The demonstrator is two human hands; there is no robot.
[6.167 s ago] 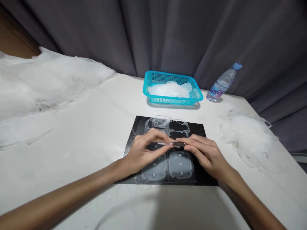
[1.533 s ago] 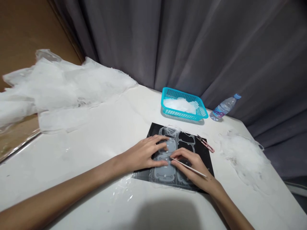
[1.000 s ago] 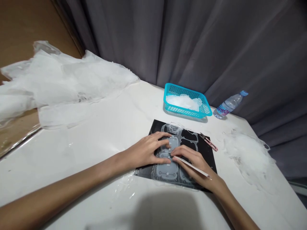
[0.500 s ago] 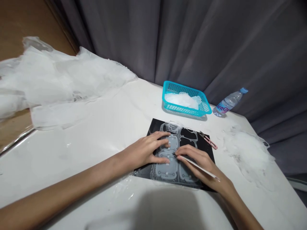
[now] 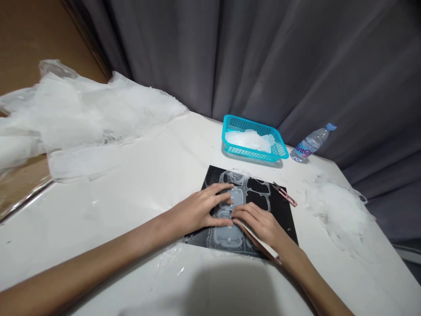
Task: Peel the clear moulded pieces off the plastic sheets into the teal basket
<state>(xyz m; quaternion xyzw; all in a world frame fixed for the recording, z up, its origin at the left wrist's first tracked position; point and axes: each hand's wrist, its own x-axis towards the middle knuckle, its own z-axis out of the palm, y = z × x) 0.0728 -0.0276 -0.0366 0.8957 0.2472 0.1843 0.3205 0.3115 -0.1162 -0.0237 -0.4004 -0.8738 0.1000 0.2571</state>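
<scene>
A black mat point(image 5: 283, 210) lies on the white table, with a clear plastic sheet of moulded shapes point(image 5: 230, 232) on it. My left hand point(image 5: 200, 208) rests flat on the sheet, fingers spread, pressing it down. My right hand point(image 5: 259, 224) is closed on a thin white stick-like tool point(image 5: 259, 241). The tool's tip meets the sheet beside my left fingertips. Its other end runs back under my wrist.
Small pink snips point(image 5: 285, 194) lie at the mat's right edge. A turquoise basket point(image 5: 255, 153) with clear plastic pieces stands behind, a water bottle point(image 5: 311, 142) to its right. Plastic scraps point(image 5: 338, 210) are heaped at right. Crumpled white sheeting point(image 5: 82, 118) covers the left. A dark curtain hangs behind.
My right hand has slid left along the sheet toward my left fingertips and the tool has tilted lower. Six seconds ago both hands pinched a small piece together over the mat.
</scene>
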